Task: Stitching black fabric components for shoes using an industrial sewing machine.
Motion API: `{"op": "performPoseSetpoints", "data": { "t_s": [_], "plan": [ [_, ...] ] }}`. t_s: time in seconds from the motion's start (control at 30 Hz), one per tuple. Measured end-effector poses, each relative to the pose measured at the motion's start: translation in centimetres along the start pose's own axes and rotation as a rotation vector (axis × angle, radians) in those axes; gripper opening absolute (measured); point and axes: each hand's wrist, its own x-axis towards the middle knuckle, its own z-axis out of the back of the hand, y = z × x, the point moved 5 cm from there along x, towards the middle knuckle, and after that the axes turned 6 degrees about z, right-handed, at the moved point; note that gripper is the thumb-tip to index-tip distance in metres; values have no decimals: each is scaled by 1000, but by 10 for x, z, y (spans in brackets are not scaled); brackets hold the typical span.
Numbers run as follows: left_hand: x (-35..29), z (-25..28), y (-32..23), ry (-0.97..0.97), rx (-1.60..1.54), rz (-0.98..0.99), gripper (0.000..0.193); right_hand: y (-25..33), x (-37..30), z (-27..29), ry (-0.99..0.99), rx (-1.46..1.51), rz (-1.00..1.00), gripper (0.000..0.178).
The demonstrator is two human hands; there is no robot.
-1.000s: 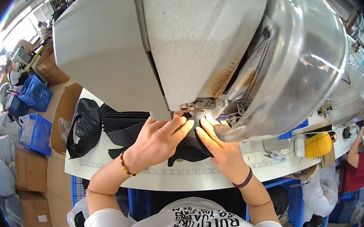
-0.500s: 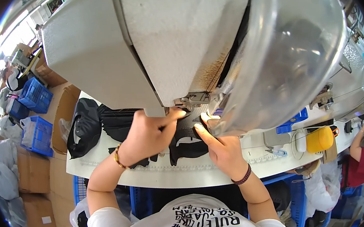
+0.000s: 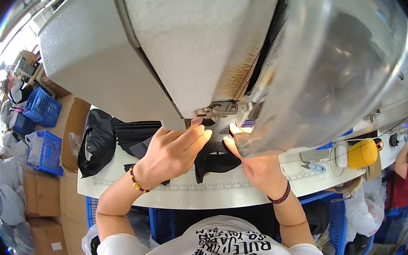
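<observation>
Head view, the only one. On the worktable (image 3: 220, 197), below the sewing machine (image 3: 201, 44): black piece (image 3: 217, 165), grey mesh-like part nearest the presser foot (image 3: 221, 108), darker part toward the body.

Changed since half a second ago: left hand (image 3: 172, 151), then curled in, now flatter, digits stretched toward the foot. Pale gap across the piece now narrower. View also shifted slightly; small movements not to be trusted. Meaning, by judgement: contact resettled, piece steadied from both sides.

Left hand: partly open, tips at the piece's left side, near the foot; cannot tell pinch from press. Right hand (image 3: 258, 167): thumb and forefinger parted, tips at the right side, no closed grip seen; partly behind the clear cover (image 3: 349, 59).

Pointing: grey part up to the foot, curved dark end toward the body, dipping lower at left. Visible long axis: roughly foot to body, across the worktable's front edge. True ends hidden.

Left of the hands: fanned black stack (image 3: 135, 130).
</observation>
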Motion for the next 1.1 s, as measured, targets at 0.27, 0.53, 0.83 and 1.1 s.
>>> {"op": "performPoseSetpoints", "data": {
  "t_s": [0.27,0.53,0.83,1.1],
  "plan": [
    [4,-4,-8,15,12,56,30,-18,-8,1,89,13,-90,40],
    [9,-11,-25,-31,107,188,28,-49,-9,4,-138,-52,56,28],
    [15,-20,-42,-98,203,356,26,-73,-5,11,-224,-158,41,27],
    [24,-24,-53,-7,370,409,30,-77,3,8,-235,-129,32,27]
  ]
}}
